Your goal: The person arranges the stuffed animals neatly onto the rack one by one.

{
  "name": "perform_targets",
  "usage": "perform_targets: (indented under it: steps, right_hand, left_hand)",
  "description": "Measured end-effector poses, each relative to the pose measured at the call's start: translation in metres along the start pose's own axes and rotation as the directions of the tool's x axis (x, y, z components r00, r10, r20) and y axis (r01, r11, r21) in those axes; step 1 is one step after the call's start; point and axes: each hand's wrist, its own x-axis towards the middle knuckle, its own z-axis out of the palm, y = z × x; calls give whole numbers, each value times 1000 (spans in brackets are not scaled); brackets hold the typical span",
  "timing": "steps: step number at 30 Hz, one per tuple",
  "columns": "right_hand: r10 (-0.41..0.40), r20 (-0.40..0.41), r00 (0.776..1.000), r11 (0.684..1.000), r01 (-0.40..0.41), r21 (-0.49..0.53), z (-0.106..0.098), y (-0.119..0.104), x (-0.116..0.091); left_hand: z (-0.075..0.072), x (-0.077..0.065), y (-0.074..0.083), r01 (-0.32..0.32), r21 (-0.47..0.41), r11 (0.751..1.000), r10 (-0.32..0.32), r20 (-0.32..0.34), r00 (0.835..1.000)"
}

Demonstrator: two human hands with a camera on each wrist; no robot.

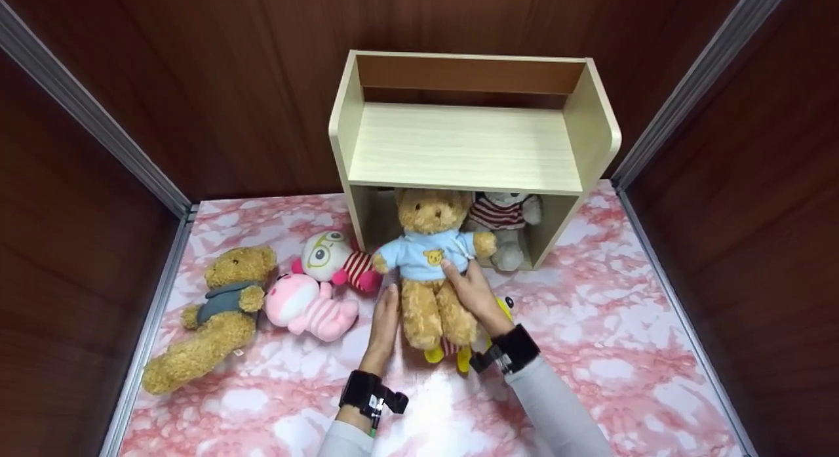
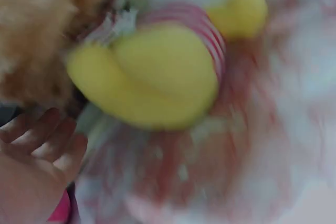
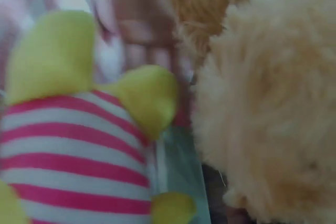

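Observation:
A brown teddy bear in a light blue shirt [image 1: 416,265] leans back at the front of the shelf's lower compartment, its head just under the board. My right hand [image 1: 478,296] grips it at the waist, thumb across the shirt front. Beside the bear's leg, my left hand [image 1: 385,326] has its fingers extended; in the left wrist view its palm [image 2: 26,182] shows, holding nothing. Below the bear lies a yellow plush toy with a red-and-white striped body [image 3: 73,145], mostly hidden in the head view. A grey plush toy in a striped shirt [image 1: 499,216] sits inside the compartment, on the right.
The pale wooden shelf [image 1: 465,149] stands against the back wall. Left of it lie a plush toy with yellow glasses [image 1: 324,257], a pink plush toy [image 1: 318,313] and another brown bear in a dark vest [image 1: 226,303]. Pink marbled cloth [image 1: 623,352] covers the table.

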Motion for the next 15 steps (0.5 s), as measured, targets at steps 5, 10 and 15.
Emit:
perform_targets:
  steps: [5,10,15]
  right_hand:
    - [15,-33,999,998,-17,-55,-4,-8,24]
    - [171,-50,984,985,-172,-25,-11,-14,46]
    - [313,-30,949,950,-312,35,-21,-18,65]
  left_hand:
    - [-1,-3,-23,-150,439,886,143,48,989]
    - [2,-4,-28,-284,578,765,247,143,958]
    - [4,-6,-27,-393,669,631,321,236,917]
